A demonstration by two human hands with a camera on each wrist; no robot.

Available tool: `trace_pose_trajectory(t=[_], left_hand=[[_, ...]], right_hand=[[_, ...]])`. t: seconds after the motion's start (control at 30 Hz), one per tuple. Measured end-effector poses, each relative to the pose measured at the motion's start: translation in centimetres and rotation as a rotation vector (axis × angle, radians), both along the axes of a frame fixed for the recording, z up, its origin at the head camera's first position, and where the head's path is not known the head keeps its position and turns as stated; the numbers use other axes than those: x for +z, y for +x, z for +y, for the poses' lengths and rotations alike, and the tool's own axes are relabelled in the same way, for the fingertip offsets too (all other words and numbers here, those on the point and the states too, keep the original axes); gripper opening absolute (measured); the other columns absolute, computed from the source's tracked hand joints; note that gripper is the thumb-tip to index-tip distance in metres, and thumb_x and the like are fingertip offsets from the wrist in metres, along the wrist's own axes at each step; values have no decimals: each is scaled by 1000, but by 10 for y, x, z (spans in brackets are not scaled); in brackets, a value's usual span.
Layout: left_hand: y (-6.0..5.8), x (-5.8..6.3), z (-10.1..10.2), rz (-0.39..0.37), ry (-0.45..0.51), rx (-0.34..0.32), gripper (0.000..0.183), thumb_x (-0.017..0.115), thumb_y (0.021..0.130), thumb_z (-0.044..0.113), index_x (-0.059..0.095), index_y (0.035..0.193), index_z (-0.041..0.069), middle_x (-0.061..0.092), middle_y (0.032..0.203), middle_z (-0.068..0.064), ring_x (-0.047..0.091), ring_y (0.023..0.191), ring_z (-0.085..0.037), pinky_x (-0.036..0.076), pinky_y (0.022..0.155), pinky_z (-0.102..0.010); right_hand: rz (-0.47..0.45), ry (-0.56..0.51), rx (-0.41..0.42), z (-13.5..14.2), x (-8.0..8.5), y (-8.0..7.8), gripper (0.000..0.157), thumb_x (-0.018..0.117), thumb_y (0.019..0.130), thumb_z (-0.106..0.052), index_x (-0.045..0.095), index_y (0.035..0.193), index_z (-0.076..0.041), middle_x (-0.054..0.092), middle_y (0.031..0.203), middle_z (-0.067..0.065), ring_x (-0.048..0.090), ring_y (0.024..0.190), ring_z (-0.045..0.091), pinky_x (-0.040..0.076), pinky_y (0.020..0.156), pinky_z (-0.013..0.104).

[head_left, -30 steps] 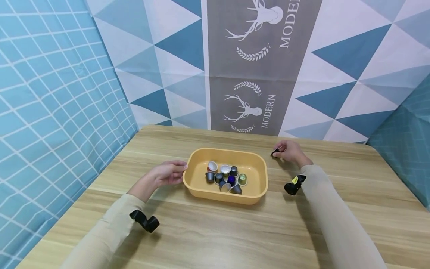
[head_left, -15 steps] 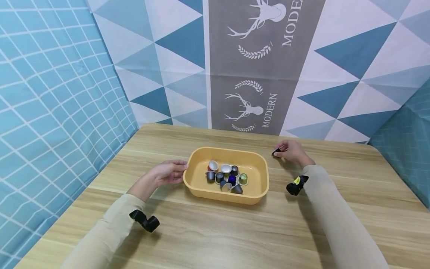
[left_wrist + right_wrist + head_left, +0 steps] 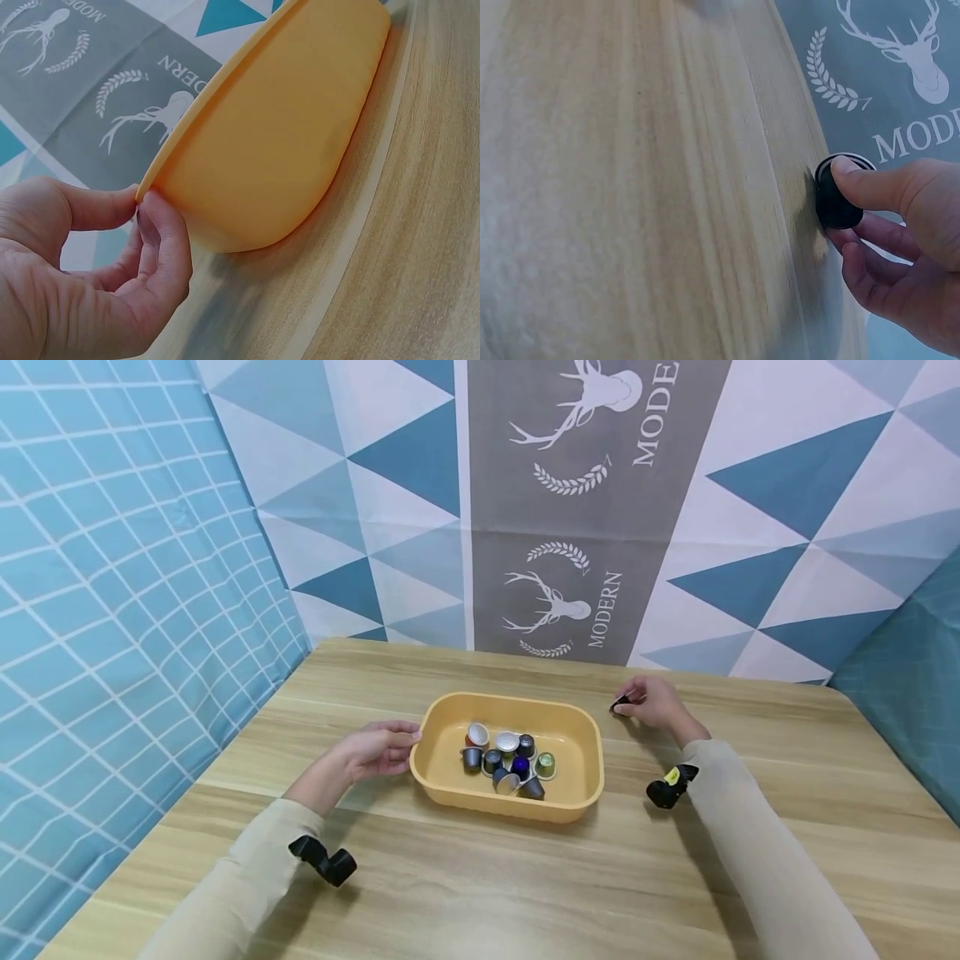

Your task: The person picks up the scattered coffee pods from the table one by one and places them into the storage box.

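Note:
A yellow-orange plastic basin (image 3: 510, 810) stands on the wooden table with several coffee capsules inside, among them a green one (image 3: 546, 765), a dark blue one (image 3: 521, 766) and a grey one (image 3: 472, 759). My left hand (image 3: 378, 749) pinches the basin's left rim between thumb and fingers; the left wrist view shows the thumb on top of the rim (image 3: 161, 161). Beyond the basin's right end, my right hand (image 3: 651, 700) pinches a black coffee capsule (image 3: 835, 196) between thumb and fingers, low over the table.
The wooden table (image 3: 480, 893) runs back to a patterned wall cloth (image 3: 420, 543). A blue checked cloth (image 3: 135, 577) hangs along the left side, and a teal cloth (image 3: 911, 668) hangs at the right. Black camera mounts sit on both wrists.
My right hand and the black capsule show a little further right in the head view, which itself has shifted slightly. The left hand keeps its hold on the basin's rim.

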State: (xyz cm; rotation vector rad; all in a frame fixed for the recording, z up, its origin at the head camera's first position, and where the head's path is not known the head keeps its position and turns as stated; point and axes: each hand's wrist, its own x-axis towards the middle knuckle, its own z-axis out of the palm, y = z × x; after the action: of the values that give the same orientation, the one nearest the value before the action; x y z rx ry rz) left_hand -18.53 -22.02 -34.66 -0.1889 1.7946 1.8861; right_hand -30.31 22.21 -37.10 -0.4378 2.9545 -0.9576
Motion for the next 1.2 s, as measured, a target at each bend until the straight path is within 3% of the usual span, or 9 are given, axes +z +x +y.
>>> trace_pose_trajectory(t=[0.17,0.5,0.73,0.97,1.2], left_hand=[[1,0,1,2,-4,10,38,51,98,10,39,132,-1,64,82,4,62,74,-5,55,66,-17],[4,0,0,4,-34,20,39,52,98,11,39,133,-1,65,84,4,63,76,-6,55,68,-18],[4,-2,0,8,-31,13,45,52,98,11,36,137,-3,66,84,3,64,76,-6,55,68,-18],[5,0,2,16,-28,3,39,50,98,10,38,133,-3,65,83,4,63,75,-5,55,67,-18],[3,2,3,10,-32,12,46,50,98,10,34,139,-5,66,84,4,64,76,-5,55,68,-18]], right_hand=[[24,-9,14,1,2,2,22,70,86,-12,65,102,3,67,101,26,63,97,38,51,86,47],[29,-13,46,0,4,3,24,73,84,-13,67,100,2,71,93,21,66,84,23,48,73,26],[20,-36,60,2,2,4,24,73,84,-14,67,101,2,71,95,20,65,82,16,47,71,22],[-36,-71,66,6,1,7,29,70,87,-17,65,108,2,70,101,20,63,87,13,46,76,24],[-65,-97,37,11,-1,9,34,69,88,-23,65,112,1,68,105,20,58,84,6,49,68,21]])
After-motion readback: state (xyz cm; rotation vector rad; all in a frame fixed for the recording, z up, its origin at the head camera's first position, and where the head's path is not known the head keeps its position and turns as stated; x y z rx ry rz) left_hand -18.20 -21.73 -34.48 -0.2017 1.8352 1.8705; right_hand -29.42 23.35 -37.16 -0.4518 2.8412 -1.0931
